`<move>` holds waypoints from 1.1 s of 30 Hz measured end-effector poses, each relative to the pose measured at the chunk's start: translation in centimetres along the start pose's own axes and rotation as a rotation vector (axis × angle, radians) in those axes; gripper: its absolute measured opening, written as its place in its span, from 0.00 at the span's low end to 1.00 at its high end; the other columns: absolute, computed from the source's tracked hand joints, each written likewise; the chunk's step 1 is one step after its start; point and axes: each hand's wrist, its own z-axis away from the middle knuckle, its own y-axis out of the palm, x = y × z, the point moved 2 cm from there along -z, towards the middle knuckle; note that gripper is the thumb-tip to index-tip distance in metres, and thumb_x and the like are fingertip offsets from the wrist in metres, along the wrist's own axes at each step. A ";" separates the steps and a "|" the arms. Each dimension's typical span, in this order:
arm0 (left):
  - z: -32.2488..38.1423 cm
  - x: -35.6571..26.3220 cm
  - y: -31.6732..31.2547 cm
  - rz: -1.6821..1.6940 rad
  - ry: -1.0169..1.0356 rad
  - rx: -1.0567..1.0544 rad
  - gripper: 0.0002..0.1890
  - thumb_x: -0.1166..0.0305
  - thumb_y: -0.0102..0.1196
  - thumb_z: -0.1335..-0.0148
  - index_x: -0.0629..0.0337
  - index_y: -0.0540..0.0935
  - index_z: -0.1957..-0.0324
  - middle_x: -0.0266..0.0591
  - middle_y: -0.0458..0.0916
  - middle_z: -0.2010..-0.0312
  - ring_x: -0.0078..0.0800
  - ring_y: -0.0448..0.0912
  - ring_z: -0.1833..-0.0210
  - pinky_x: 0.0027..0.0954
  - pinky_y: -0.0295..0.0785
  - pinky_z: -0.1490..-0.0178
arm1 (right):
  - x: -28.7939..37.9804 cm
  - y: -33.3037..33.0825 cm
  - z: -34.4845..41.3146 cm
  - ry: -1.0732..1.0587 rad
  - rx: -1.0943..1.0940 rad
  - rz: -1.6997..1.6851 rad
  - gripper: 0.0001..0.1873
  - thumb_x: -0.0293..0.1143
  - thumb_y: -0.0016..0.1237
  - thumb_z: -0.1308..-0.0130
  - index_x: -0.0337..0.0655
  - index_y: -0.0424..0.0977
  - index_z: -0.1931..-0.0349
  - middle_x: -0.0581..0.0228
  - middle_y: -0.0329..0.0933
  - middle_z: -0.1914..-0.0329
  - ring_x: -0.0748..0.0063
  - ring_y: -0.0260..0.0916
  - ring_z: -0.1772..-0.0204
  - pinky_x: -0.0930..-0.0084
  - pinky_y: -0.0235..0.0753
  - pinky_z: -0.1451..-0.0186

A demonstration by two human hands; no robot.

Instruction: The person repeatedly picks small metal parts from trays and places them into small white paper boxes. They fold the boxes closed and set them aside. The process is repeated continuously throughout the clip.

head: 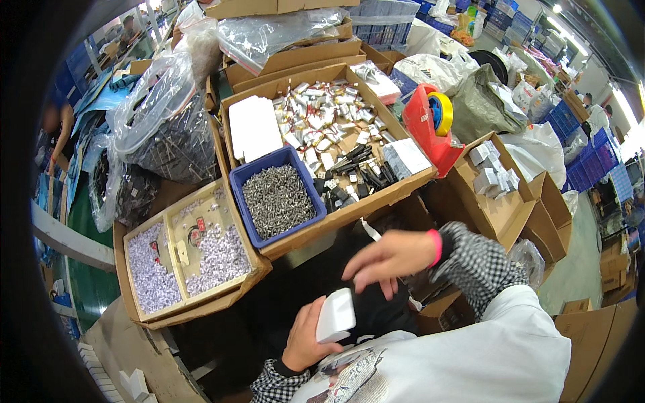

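My left hand (307, 335) grips a small white box (336, 316) near my lap, its fingers behind it and the thumb at its lower edge. Just above and to the right of the box, my right hand (375, 262) hangs with fingers apart and nothing seen between them. Beyond both hands lies a cardboard tray (352, 209) with battery cells with leads (322, 116), black parts (360, 166), a stack of white flat pieces (254, 128) and a pale stack of small boxes (405, 157). A blue plastic bin (252, 241) full of small metal parts (277, 201) sits at its near left corner.
At left, a divided wooden tray (174, 257) holds small whitish parts, with a plastic bag of dark parts (171, 151) behind it. A red tape dispenser (426, 128) stands at the cardboard tray's right. An open carton (509, 214) holds small boxes. People are at the far left and right.
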 end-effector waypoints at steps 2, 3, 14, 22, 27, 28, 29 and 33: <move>0.9 1.1 1.1 0.453 -0.171 -0.032 0.55 0.26 0.48 0.54 0.69 0.61 0.39 0.50 0.71 0.50 0.39 0.72 0.47 0.37 0.66 0.43 | 1.6 -4.4 1.6 -0.168 -0.297 0.293 0.16 0.35 0.46 0.33 0.37 0.73 0.50 0.63 0.80 0.64 0.76 0.77 0.71 0.80 0.77 0.64; 1.4 1.6 2.0 0.749 -0.290 -0.042 0.55 0.25 0.46 0.54 0.67 0.62 0.40 0.46 0.72 0.51 0.35 0.73 0.48 0.34 0.67 0.43 | 2.3 -6.9 2.3 -0.304 -0.486 0.493 0.14 0.33 0.48 0.35 0.38 0.74 0.52 0.63 0.80 0.63 0.74 0.78 0.69 0.78 0.77 0.62; 2.3 2.3 4.7 1.371 -0.422 0.087 0.52 0.28 0.53 0.56 0.64 0.62 0.40 0.49 0.75 0.54 0.36 0.77 0.52 0.37 0.74 0.48 | 1.6 -18.1 3.5 -0.140 -0.606 1.248 0.14 0.32 0.50 0.44 0.41 0.76 0.57 0.55 0.76 0.59 0.53 0.72 0.53 0.62 0.70 0.48; 2.1 2.6 5.5 1.415 -0.432 0.133 0.51 0.28 0.51 0.54 0.65 0.64 0.42 0.49 0.75 0.55 0.36 0.77 0.53 0.38 0.74 0.48 | 1.7 -16.3 3.9 -0.119 -0.701 1.183 0.18 0.36 0.51 0.41 0.41 0.73 0.51 0.57 0.74 0.53 0.55 0.68 0.46 0.64 0.66 0.42; 2.2 2.7 5.4 1.441 -0.441 0.163 0.52 0.27 0.49 0.55 0.66 0.64 0.42 0.49 0.75 0.54 0.36 0.77 0.52 0.38 0.74 0.48 | 2.5 -15.4 5.5 -0.083 -0.678 1.202 0.24 0.46 0.55 0.45 0.42 0.73 0.52 0.57 0.76 0.56 0.55 0.70 0.49 0.64 0.69 0.46; 2.2 2.7 5.3 1.423 -0.436 0.141 0.52 0.27 0.49 0.54 0.66 0.64 0.42 0.49 0.75 0.54 0.36 0.77 0.52 0.38 0.74 0.48 | 2.5 -15.3 5.4 0.042 -0.644 1.228 0.26 0.49 0.56 0.47 0.42 0.73 0.53 0.57 0.76 0.57 0.54 0.71 0.50 0.64 0.70 0.47; 2.1 2.7 5.3 1.405 -0.429 0.122 0.52 0.27 0.49 0.54 0.66 0.64 0.42 0.49 0.75 0.54 0.36 0.77 0.52 0.38 0.74 0.48 | 2.4 -15.2 5.4 0.177 -0.610 1.251 0.28 0.52 0.57 0.49 0.42 0.74 0.53 0.57 0.77 0.59 0.54 0.72 0.52 0.63 0.71 0.49; 2.1 2.7 5.7 1.391 -0.437 0.122 0.51 0.27 0.48 0.53 0.67 0.65 0.43 0.48 0.75 0.55 0.37 0.77 0.52 0.38 0.74 0.47 | 2.4 -15.0 4.5 0.212 -0.637 1.400 0.36 0.59 0.59 0.57 0.44 0.73 0.51 0.55 0.78 0.61 0.54 0.74 0.52 0.62 0.72 0.51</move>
